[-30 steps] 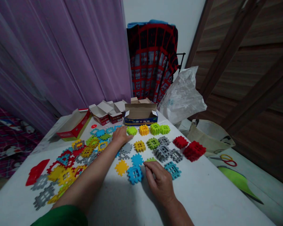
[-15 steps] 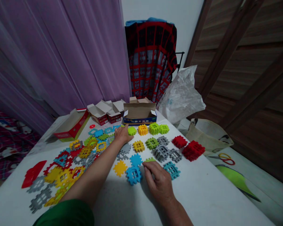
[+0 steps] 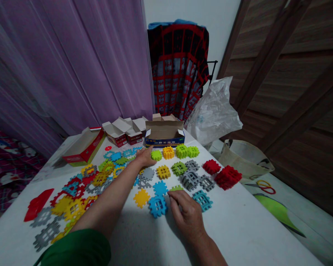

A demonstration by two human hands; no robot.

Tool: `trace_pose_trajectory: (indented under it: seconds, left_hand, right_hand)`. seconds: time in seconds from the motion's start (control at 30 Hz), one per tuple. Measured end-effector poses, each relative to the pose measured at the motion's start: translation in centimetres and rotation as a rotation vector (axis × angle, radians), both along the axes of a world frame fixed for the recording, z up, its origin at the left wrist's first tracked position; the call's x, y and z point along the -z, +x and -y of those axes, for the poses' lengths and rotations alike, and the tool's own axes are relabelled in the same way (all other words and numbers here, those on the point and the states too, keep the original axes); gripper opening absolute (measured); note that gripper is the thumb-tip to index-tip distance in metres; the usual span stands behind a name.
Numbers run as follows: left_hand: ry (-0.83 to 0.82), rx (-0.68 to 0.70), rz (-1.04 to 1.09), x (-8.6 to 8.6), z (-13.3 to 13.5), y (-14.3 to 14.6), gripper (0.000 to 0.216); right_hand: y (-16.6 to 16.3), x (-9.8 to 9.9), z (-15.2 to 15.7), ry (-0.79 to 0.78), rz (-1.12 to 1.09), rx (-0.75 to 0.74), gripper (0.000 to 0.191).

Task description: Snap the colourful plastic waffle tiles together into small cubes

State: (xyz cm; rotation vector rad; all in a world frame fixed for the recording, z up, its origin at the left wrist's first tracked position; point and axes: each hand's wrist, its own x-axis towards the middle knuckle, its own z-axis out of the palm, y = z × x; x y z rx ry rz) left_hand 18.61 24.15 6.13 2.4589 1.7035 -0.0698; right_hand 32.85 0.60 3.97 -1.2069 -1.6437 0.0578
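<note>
My left hand (image 3: 145, 157) reaches to the far middle of the table. Its thumb and a finger close around the edge of a lime-green plastic interlocking block (image 3: 156, 155). Curled up, my right hand (image 3: 187, 214) rests on the table with nothing visible in it. Close to its fingertips are a flat blue block (image 3: 160, 188), a thicker blue block stack (image 3: 157, 206) and a partly hidden green block (image 3: 176, 187). To its right lies a teal block (image 3: 202, 200). A flat yellow block (image 3: 141, 198) is left of the blue ones.
Mixed blocks (image 3: 72, 208) spread over the left side. Grey blocks (image 3: 190, 178), red stacks (image 3: 227, 177), a yellow block (image 3: 163, 171) and an orange stack (image 3: 168, 152) stand on the right half. Open cartons (image 3: 164, 142) line the back. A cloth bag (image 3: 245, 157) hangs beyond the right edge.
My left hand has shifted slightly right, beside the lime-green block, uncovering blocks to its left. My right hand has stayed in place.
</note>
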Motion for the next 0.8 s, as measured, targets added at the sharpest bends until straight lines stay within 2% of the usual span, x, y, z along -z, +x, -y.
trace_pose_trajectory:
  seconds: [0.37, 0.43, 0.63, 0.7, 0.8]
  left_hand:
    - [0.008, 0.058, 0.042, -0.3, 0.5, -0.6, 0.098]
    - [0.028, 0.054, 0.064, -0.6, 1.1, -1.6, 0.092]
    - [0.127, -0.012, 0.126, -1.2, 4.0, -5.2, 0.053]
    - [0.159, -0.004, 0.139, -1.5, 4.5, -5.3, 0.050]
    - [0.171, 0.053, 0.147, -2.2, 4.3, -3.7, 0.056]
  right_hand:
    - [0.0, 0.0, 0.1, -0.012, -0.002, 0.003, 0.021]
    - [0.1, 0.0, 0.1, -0.004, -0.002, -0.004, 0.021]
    - [-0.4, 0.1, 0.1, 0.016, -0.013, -0.038, 0.022]
    - [-0.7, 0.2, 0.1, 0.019, -0.017, -0.051, 0.022]
    - [-0.9, 0.3, 0.1, 0.010, -0.011, -0.057, 0.023]
